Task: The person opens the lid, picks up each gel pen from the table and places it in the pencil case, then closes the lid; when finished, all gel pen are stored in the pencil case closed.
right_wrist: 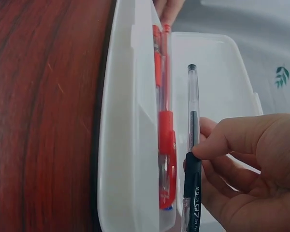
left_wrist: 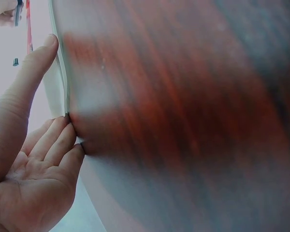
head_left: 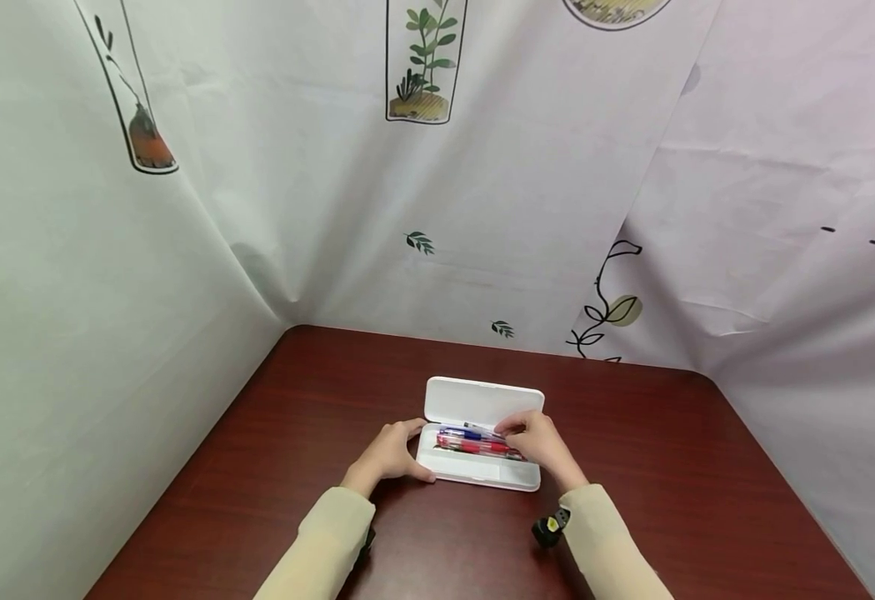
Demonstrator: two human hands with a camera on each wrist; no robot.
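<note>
A white pencil case [head_left: 458, 471] lies on the table with its lid [head_left: 462, 400] raised at the back. My left hand [head_left: 388, 452] holds the left end of the case, thumb at the front corner and fingers toward the back; in the left wrist view its fingertips touch the case edge. In the right wrist view, my right hand [right_wrist: 246, 169] pinches a clear gel pen with a black grip [right_wrist: 193, 181] between thumb and fingers, over the case. Red pens [right_wrist: 166, 130] lie inside, and a blue pen [head_left: 458, 434] shows behind them in the head view.
The dark red-brown wooden table [head_left: 670, 483] extends around the case on all sides. White cloth with plant drawings [head_left: 542, 208] hangs along its back and both sides. A black device [head_left: 547, 532] sits by the right wrist.
</note>
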